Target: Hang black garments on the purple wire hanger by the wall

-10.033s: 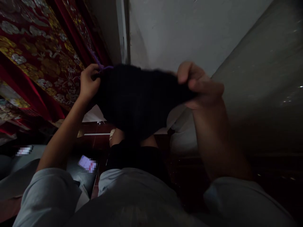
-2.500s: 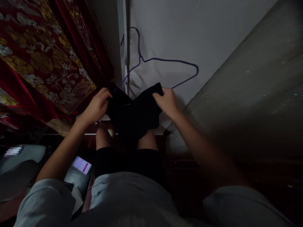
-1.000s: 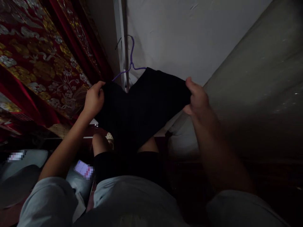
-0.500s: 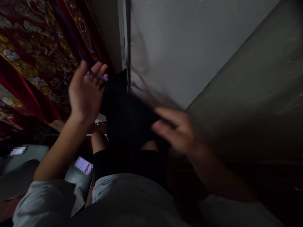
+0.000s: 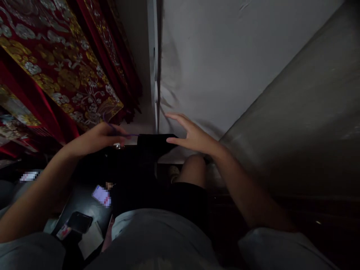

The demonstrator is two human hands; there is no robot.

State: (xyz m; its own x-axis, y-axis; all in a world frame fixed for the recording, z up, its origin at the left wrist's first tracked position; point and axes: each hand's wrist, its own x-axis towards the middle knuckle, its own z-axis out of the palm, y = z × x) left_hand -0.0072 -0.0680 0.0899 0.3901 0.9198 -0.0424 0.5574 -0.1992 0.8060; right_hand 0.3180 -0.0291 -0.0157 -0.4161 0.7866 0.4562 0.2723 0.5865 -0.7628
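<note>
**Black cloth [image 5: 155, 144] hangs low between my hands**

L hand [image 5: 97, 139] curled round the purple hanger [image 5: 119, 132] wire, blurry. R hand [image 5: 194, 138] spread flat, holding nothing, just above the cloth by the white door strip [image 5: 153, 71]. Red-gold drape [image 5: 59, 71] crowds my left. Lit phone [image 5: 101, 195] & dark phone [image 5: 80, 222] sit below. Grey slab [image 5: 298, 123] on the right.

Black garment [image 5: 153, 144] lowered, right hand [image 5: 194, 137] let go, left hand [image 5: 98, 139] lowered purple hanger [image 5: 119, 132]
</note>
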